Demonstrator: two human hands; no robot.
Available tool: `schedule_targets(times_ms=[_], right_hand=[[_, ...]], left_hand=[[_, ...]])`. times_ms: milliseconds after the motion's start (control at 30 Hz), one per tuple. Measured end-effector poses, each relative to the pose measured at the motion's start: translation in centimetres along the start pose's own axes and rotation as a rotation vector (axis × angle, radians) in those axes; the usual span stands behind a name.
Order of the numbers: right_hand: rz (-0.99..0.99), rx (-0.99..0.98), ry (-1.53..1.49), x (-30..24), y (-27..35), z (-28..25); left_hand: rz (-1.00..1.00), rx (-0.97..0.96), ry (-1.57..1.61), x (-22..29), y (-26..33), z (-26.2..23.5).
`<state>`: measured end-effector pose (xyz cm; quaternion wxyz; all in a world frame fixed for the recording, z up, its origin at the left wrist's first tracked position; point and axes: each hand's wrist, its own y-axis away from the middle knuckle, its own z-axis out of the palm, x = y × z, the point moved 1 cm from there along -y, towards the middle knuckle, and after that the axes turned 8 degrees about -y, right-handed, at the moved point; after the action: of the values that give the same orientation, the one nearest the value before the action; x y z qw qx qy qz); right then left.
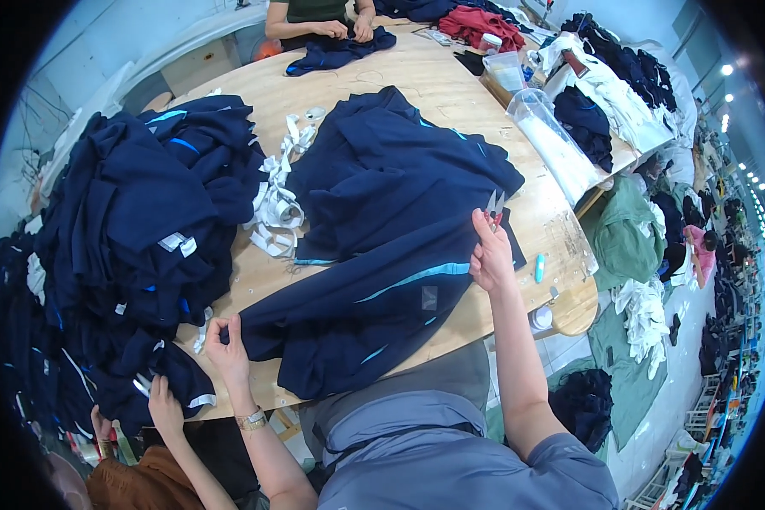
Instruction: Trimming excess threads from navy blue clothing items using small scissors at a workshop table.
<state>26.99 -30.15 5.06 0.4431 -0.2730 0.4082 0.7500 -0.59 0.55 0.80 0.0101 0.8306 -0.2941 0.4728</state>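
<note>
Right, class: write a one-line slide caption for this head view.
Left hand and right hand, holding small snips, spread a navy garment on a wooden table.

Your navy garment [374, 297] with light blue piping stripes lies spread flat across the centre of the frame, on the near edge of the wooden table; its lower hem overhangs that edge. A small grey square patch shows near its right side. Your thread snips [495, 204], small with pale metal blades, stand at the garment's upper right edge, right of centre, points up.
</note>
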Motion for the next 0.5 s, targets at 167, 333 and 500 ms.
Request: schedule_targets(times_ms=[167, 333, 500], right_hand=[[-0.024, 0.07, 0.058, 0.4, -1.1, -1.2], [-0.107, -0.04, 0.065, 1.6, -1.3, -2.8], [-0.469, 0.025, 0.252, 4.2, -0.3, -1.8]], left_hand=[[0.039, 0.051, -0.146, 1.2, 0.2, -0.2], [0.01, 0.072, -0.139, 1.1, 0.2, 0.9], [-0.114, -0.038, -0.114, 2.1, 1.0, 1.3]])
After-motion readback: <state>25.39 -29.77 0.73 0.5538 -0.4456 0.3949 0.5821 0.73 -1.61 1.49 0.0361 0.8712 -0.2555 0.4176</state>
